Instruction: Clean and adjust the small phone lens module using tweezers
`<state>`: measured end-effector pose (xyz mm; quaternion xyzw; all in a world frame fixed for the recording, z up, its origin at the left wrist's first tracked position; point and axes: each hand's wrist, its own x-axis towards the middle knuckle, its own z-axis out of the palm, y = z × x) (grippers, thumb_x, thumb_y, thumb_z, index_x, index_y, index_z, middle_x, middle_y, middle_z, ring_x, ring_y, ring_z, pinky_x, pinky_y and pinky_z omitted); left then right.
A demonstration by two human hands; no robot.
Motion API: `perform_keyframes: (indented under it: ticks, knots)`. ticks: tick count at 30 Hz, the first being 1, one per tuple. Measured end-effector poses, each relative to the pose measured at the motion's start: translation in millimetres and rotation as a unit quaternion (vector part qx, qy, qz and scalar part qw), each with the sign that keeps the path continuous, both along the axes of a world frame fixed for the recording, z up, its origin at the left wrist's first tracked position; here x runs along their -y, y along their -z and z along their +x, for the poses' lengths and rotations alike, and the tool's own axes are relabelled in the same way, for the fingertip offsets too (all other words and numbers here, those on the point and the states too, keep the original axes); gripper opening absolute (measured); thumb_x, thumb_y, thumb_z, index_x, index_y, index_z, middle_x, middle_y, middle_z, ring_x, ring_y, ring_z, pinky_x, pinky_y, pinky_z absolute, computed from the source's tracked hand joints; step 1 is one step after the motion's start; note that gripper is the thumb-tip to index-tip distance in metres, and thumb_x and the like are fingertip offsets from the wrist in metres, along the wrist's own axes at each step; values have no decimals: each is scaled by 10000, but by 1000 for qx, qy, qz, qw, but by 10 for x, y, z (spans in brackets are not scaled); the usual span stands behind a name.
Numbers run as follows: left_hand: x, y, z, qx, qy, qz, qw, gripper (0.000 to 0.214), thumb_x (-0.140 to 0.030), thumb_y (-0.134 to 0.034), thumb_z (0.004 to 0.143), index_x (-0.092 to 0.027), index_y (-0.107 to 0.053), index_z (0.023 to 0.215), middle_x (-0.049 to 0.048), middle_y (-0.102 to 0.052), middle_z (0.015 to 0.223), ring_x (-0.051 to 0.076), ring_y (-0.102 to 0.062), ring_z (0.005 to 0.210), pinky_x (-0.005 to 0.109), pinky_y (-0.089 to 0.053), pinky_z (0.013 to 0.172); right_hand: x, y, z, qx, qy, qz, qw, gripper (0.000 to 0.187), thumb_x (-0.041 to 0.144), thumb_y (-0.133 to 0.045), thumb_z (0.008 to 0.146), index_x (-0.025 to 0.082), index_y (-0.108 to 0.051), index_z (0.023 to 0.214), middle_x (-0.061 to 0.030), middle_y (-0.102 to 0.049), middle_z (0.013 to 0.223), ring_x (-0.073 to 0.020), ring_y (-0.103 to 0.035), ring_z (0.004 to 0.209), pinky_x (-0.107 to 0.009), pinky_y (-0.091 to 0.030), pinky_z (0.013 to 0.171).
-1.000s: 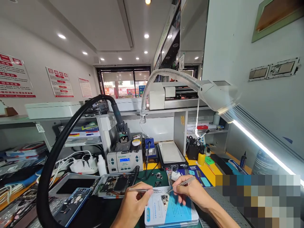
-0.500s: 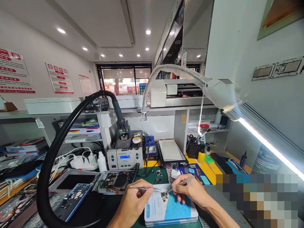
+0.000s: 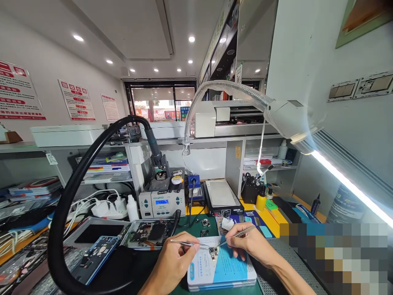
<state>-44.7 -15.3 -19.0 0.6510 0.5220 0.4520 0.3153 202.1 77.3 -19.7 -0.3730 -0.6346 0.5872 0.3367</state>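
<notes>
My left hand [image 3: 179, 256] is closed on metal tweezers [image 3: 186, 243], whose tips reach the small phone camera module [image 3: 213, 253]. Between thumb and fingers of my right hand [image 3: 242, 241] is a slim metal tool [image 3: 244, 232]; its exact kind is not clear. That tool's tip points down and left, close to the module's upper right side. The module, with dark square lenses, lies on a flat white and blue box [image 3: 227, 268]. Whether the tweezers grip the module or only touch it is too small to tell.
Small parts [image 3: 205, 223] lie on the green mat behind the box. A hot-air station [image 3: 162, 205] stands at the back left, its black hose [image 3: 55, 229] arching across the left. An opened phone [image 3: 98, 258] lies left; a lit lamp [image 3: 337, 176] hangs over the right.
My right hand has shifted slightly right, and its tool tip has drawn a little up and away from the module. My left hand and the tweezers stay almost in place.
</notes>
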Motion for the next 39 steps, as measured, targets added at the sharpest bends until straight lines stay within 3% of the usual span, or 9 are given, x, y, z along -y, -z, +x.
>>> perform_keyframes:
  ticks: [9, 39]
  knots:
    - [10, 2, 8, -1, 6, -3, 1000, 282, -417, -582, 935, -184, -725, 867, 56, -651, 868, 154, -588, 674, 238, -465, 591, 10, 44, -25, 15, -3, 18, 1000, 119, 256, -739, 689, 144, -708, 666, 21, -613, 501, -142, -609, 447, -210, -404, 373]
    - [16, -20, 18, -13, 4, -7, 1000, 297, -422, -571, 947, -178, -718, 860, 50, -645, 857, 150, -574, 681, 240, -457, 600, 12, 81, -56, 37, -11, 42, 998, 205, 328, -779, 739, 125, -753, 730, -2, -623, 516, -132, -597, 471, -191, -384, 381]
